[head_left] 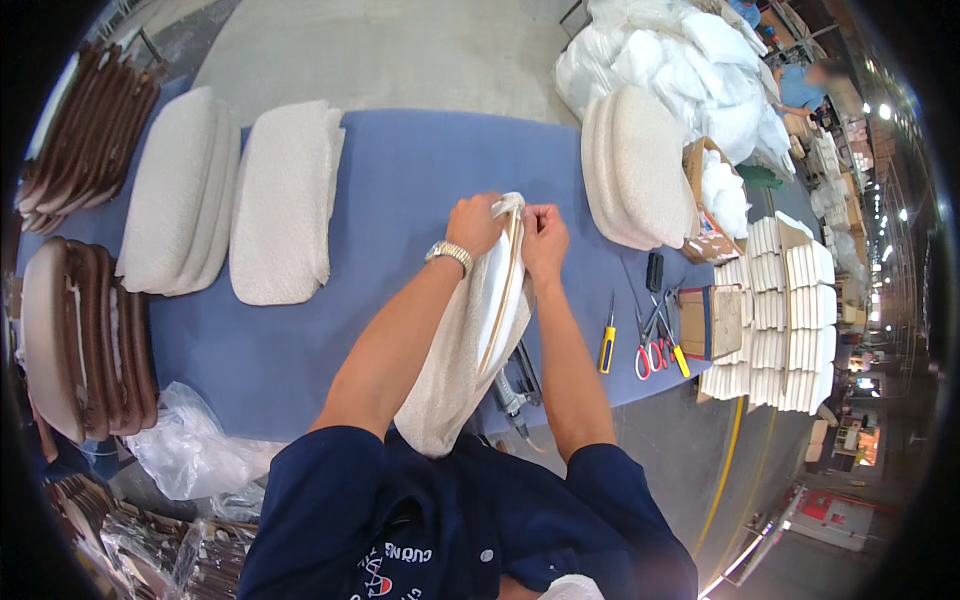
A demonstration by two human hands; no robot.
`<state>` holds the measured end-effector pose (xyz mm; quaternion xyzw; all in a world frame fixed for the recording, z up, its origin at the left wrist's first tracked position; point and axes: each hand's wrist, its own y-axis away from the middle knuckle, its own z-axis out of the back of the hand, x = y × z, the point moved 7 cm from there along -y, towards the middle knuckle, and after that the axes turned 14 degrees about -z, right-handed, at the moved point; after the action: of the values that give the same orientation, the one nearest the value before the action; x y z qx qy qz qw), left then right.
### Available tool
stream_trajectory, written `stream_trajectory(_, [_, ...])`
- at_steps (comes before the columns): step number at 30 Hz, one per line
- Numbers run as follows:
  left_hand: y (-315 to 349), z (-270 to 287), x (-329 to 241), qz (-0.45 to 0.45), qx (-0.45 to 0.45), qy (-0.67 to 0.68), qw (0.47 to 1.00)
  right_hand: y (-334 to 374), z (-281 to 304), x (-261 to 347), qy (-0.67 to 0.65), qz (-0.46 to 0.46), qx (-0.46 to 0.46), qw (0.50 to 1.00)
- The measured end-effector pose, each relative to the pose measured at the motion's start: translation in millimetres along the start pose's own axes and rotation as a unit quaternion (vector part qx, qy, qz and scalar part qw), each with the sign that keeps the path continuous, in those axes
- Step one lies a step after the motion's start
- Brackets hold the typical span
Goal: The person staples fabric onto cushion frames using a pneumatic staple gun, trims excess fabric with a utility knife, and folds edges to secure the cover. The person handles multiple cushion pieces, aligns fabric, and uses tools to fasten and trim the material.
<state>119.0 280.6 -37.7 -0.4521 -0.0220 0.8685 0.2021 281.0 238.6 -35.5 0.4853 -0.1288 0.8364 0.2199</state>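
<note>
"So, where does the piece lie from your fingers?"

"Straight below them, on my side. The beige cover (pixel 435 385) runs from my fingertips back toward my body, between my two forearms, its lower end overlapping my dark shirt (pixel 480 520) in view. Its long axis points nearly at me, leaning a little left at the bottom."

"And the opening?"

"It follows that same long axis, along the right side of the cover, so my right hand (pixel 545 243) is the nearer one. White padding (pixel 496 292) shows inside, with a narrow tan edge (pixel 511 268) running lengthwise beside it."

"How are your fingers set?"

"Narrow, on both sides. My left hand (pixel 478 224) pinches the bunched cloth at the far end, and my right is closed on the rim just beside it. The two are close together, but the fold hides some fingertips, so I cannot tell how deep each grip goes."

"What is around you?"

"All this is over the blue table (pixel 400 180): a yellow-handled screwdriver (pixel 607 348) and red-handled scissors (pixel 645 358) to my right, beige cushions (pixel 283 205) to my left."
</note>
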Motion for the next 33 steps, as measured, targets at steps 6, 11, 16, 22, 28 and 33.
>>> stream_trajectory(6, [57, 35, -36, -0.021, -0.107, 0.091, 0.99, 30, -28, -14, -0.243, -0.073, -0.007, 0.967])
stream_trajectory(11, [114, 57, -62, -0.073, -0.159, 0.219, 0.96, 73, -32, 22, -0.377, -0.117, 0.137, 0.909])
stream_trajectory(16, [153, 91, -108, -0.149, -0.228, 0.168, 0.948, 120, -14, 54, -0.415, -0.048, 0.146, 0.897])
stream_trajectory(22, [198, 127, -133, -0.187, -0.242, 0.181, 0.935, 158, 16, 94, -0.405, -0.03, 0.193, 0.893])
stream_trajectory(28, [234, 123, -157, -0.265, -0.253, 0.086, 0.926, 203, 59, 126, -0.242, 0.082, 0.1, 0.962])
stream_trajectory(33, [235, 81, -161, -0.293, -0.191, 0.09, 0.932, 214, 100, 145, 0.062, 0.104, -0.034, 0.992])
